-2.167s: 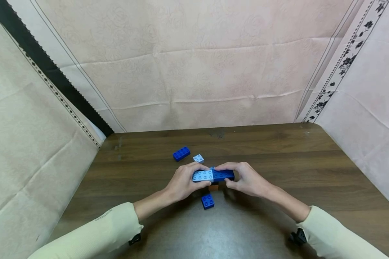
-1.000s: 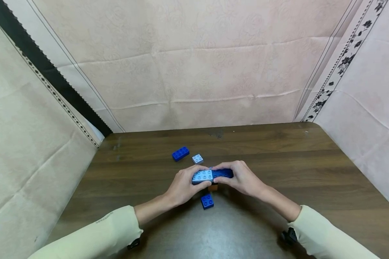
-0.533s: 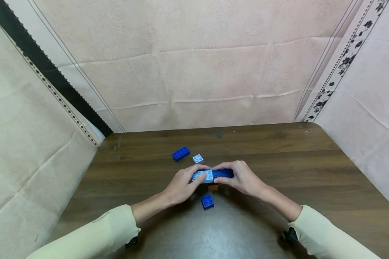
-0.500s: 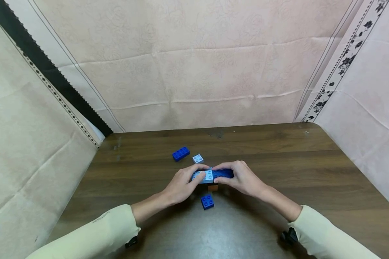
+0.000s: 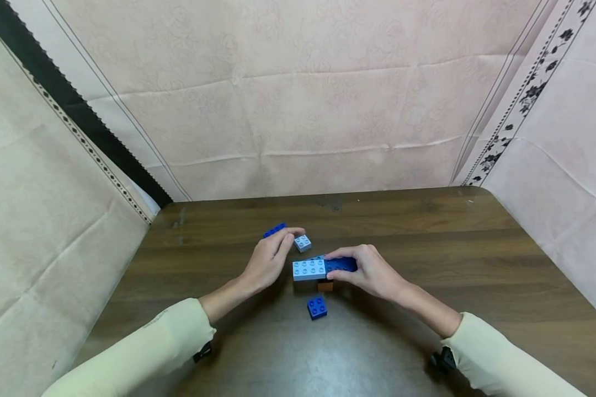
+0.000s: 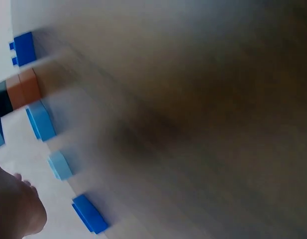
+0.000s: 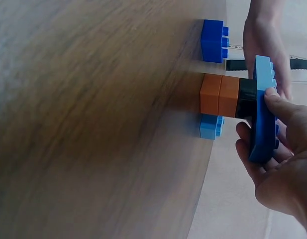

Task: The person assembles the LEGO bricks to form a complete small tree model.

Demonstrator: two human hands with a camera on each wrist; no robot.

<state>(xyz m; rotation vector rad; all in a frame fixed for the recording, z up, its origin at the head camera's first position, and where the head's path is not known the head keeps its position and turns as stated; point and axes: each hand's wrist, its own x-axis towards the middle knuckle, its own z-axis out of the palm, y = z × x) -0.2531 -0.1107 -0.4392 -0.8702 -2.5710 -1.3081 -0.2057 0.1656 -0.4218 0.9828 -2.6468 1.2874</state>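
In the head view my right hand (image 5: 374, 273) grips the dark blue toy brick (image 5: 341, 264) on top of a small stack. Beside it on the same level sits a light blue brick (image 5: 308, 269), its left end overhanging. Under them, the right wrist view shows a black brick (image 7: 246, 97) on two orange bricks (image 7: 219, 94). My left hand (image 5: 267, 259) is off the stack, fingers extended and holding nothing I can see. It hovers by a small pale blue brick (image 5: 302, 243) and partly covers a long dark blue brick (image 5: 274, 229); whether it touches either cannot be told.
A small dark blue brick (image 5: 317, 308) lies in front of the stack. Behind the stack sits another light blue brick (image 7: 208, 127), mostly hidden in the head view. All stand on a brown wooden table (image 5: 427, 231), with pale cloth (image 5: 303, 110) hanging around it.
My left hand has let go of the light blue brick on the stack and moved back and left towards the far loose bricks. The right hand keeps its hold on the dark blue brick.
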